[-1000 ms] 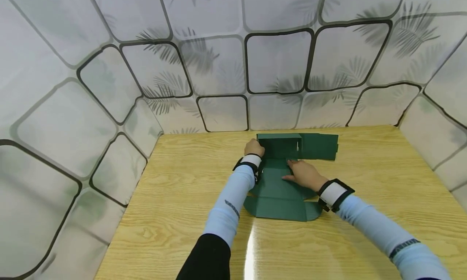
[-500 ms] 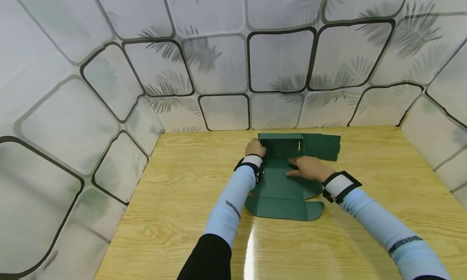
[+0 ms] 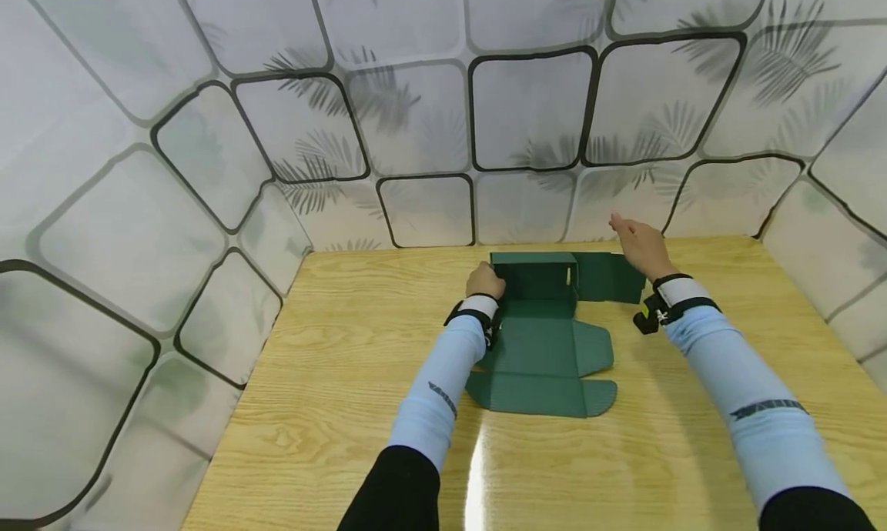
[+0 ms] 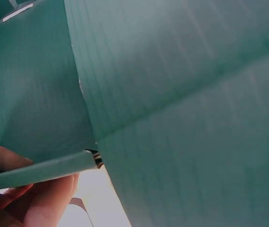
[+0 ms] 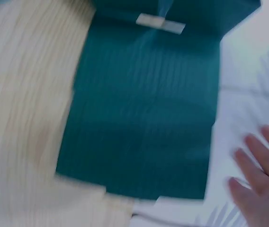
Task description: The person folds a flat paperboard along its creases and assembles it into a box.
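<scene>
Box (image 3: 535,346), green corrugated card, part folded, sits mid-table toward the far edge of the wood table (image 3: 346,377). Far end is folded up into a trough. Right flap (image 3: 603,277) sticks out flat to the right from that end, with a slot at its root. Near end lies spread out: small side tab (image 3: 592,348) on the right, then front panel (image 3: 537,395) with rounded ears.

Left hand (image 3: 486,280) is at the trough's left end, pinching a panel edge, thumb and fingers on opposite faces in the left wrist view. Right hand (image 3: 641,246) is by the flap's outer end, fingers extended and spread, holding nothing. Contact with flap: can't tell from head view; right wrist view shows the fingers apart from it. Patterned curtain (image 3: 530,115) behind.
</scene>
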`<state>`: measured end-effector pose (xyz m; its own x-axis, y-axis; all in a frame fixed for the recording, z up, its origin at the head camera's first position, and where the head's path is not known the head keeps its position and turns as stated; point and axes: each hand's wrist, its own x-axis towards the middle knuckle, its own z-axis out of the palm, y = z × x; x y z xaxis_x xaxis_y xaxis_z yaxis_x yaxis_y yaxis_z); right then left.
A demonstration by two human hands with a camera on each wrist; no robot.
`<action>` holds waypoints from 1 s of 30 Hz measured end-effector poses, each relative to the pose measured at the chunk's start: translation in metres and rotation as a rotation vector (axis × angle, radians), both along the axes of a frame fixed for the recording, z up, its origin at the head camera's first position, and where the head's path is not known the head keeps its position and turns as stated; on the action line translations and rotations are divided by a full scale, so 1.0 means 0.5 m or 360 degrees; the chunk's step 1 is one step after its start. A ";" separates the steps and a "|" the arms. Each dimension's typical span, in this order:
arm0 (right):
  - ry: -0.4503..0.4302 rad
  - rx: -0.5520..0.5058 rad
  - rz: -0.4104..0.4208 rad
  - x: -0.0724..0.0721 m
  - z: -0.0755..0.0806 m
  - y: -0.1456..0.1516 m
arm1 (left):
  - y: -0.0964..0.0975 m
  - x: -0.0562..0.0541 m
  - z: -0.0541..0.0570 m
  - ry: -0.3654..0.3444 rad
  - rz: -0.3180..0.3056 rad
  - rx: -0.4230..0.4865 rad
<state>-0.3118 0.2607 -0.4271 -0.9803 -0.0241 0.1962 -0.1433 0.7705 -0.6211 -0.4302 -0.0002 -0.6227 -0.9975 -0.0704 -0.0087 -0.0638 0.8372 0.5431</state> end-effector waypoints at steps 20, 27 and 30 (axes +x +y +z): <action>-0.0845 -0.0287 0.0393 0.050 0.070 -0.087 | -0.007 0.132 0.216 -0.0211 -0.0052 0.0129; -0.0757 -0.0407 0.0418 0.049 0.045 -0.081 | -0.003 0.100 0.183 -0.0190 -0.0002 0.0059; -0.0721 -0.0306 0.0445 0.038 0.030 -0.069 | -0.003 0.068 0.132 -0.0110 -0.0002 0.0023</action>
